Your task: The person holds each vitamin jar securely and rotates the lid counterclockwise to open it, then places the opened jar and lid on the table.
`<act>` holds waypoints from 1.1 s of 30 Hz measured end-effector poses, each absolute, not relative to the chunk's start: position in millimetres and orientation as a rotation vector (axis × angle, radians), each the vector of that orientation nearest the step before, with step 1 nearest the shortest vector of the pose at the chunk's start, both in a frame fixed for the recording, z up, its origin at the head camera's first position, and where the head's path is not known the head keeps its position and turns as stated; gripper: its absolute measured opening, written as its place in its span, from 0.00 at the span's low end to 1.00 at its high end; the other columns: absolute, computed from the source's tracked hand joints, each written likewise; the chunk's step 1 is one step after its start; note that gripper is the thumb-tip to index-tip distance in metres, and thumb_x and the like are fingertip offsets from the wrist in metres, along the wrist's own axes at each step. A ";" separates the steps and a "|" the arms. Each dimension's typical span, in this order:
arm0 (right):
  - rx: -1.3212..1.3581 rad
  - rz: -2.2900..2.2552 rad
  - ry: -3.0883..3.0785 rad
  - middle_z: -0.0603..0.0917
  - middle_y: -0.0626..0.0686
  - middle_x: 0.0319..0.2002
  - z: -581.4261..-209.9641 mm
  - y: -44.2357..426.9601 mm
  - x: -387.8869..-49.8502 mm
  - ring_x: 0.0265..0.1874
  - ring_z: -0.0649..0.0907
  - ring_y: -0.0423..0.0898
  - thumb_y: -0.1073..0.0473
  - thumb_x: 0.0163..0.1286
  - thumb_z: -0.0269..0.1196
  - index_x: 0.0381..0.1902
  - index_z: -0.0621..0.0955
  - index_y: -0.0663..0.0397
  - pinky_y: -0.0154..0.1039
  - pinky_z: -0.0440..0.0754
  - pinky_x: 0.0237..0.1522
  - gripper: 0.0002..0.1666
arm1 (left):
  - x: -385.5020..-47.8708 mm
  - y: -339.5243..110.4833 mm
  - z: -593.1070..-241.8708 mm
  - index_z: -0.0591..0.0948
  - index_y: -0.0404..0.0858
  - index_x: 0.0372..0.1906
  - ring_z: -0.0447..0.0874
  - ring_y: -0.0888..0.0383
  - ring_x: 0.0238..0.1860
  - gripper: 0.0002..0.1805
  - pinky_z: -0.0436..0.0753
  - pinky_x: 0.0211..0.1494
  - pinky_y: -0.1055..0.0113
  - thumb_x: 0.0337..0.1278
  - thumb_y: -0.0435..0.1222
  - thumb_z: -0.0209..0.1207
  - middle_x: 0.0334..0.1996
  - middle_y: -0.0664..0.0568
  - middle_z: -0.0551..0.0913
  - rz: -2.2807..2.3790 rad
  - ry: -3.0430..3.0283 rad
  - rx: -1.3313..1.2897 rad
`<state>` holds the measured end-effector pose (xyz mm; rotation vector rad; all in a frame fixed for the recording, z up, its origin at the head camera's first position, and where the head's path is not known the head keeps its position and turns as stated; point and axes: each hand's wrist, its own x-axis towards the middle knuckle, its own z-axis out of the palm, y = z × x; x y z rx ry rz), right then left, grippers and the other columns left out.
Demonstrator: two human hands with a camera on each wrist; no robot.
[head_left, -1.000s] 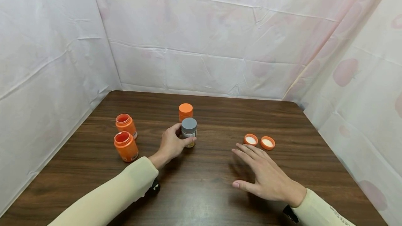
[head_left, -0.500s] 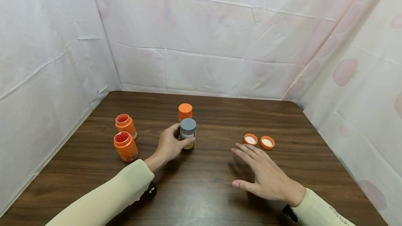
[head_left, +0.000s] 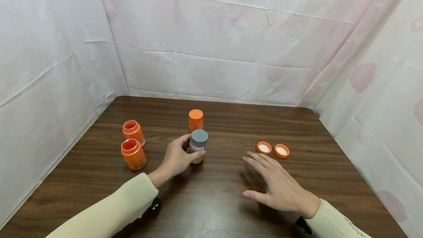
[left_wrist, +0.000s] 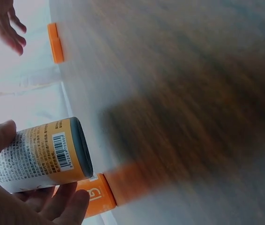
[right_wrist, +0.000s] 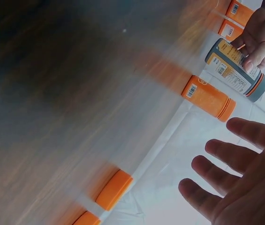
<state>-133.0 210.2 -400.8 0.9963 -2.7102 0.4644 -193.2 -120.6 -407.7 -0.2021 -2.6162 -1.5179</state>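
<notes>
My left hand (head_left: 175, 158) grips a grey-lidded bottle (head_left: 198, 139) near the middle of the table, thumb on the near side and fingers behind. In the left wrist view, the bottle's label (left_wrist: 38, 152) is yellow and white with a barcode, and its dark base is raised off the tabletop. Just behind it stands an orange bottle (head_left: 196, 118) with its orange cap on. My right hand (head_left: 281, 184) hovers palm down over the right side, fingers spread and holding nothing. Beyond its fingertips, two orange caps (head_left: 264, 148) lie with their white insides up.
Two uncapped orange bottles (head_left: 133, 154) stand upright at the left of the brown wooden table (head_left: 211, 208), one behind the other. White sheeting (head_left: 211, 39) hangs around the back and both sides.
My left hand has drawn the grey-lidded bottle a little toward me, so more of the orange bottle behind it shows. My right hand has stayed almost still.
</notes>
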 end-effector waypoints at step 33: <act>1.007 0.529 -2.712 0.68 0.44 0.74 -408.2 200.1 -134.7 0.72 0.69 0.50 0.31 0.59 0.72 0.75 0.70 0.38 0.58 0.66 0.69 0.50 | -162.3 -132.2 -404.7 0.83 0.45 0.59 0.84 0.57 0.45 0.32 0.82 0.52 0.48 0.45 0.39 0.80 0.45 0.58 0.87 -1.391 -2.665 -0.412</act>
